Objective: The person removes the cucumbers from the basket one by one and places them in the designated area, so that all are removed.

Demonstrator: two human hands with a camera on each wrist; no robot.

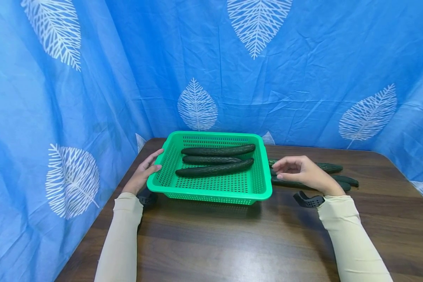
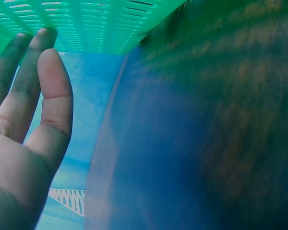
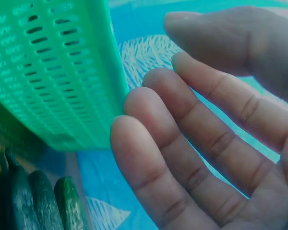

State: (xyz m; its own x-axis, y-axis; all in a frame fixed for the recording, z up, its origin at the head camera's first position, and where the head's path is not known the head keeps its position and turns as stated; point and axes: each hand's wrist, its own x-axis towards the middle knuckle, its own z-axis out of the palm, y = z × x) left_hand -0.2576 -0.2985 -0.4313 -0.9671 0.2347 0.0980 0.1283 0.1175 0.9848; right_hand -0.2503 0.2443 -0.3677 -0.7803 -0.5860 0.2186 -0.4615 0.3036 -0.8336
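A green plastic basket point(image 1: 211, 196) with slotted walls holds three long dark green cucumbers point(image 1: 215, 169), lying roughly side by side. At its left end is my left hand point(image 1: 142, 172), thumb near the rim and fingers stretched along the outside. In the left wrist view, extended fingertips point(image 2: 47, 36) meet the slotted wall. My right hand point(image 1: 303, 172) hovers beside the right rim, fingers loosely bent and nothing held. Several more cucumbers point(image 1: 343, 181) lie on the table beneath and beyond it, partly hidden by hand and basket.
A dark wooden table point(image 1: 211, 239) carries everything. Blue curtains point(image 1: 296, 78) with white leaf prints hang behind it and along the left side. A black wrist strap point(image 1: 308, 199) is on the right wrist.
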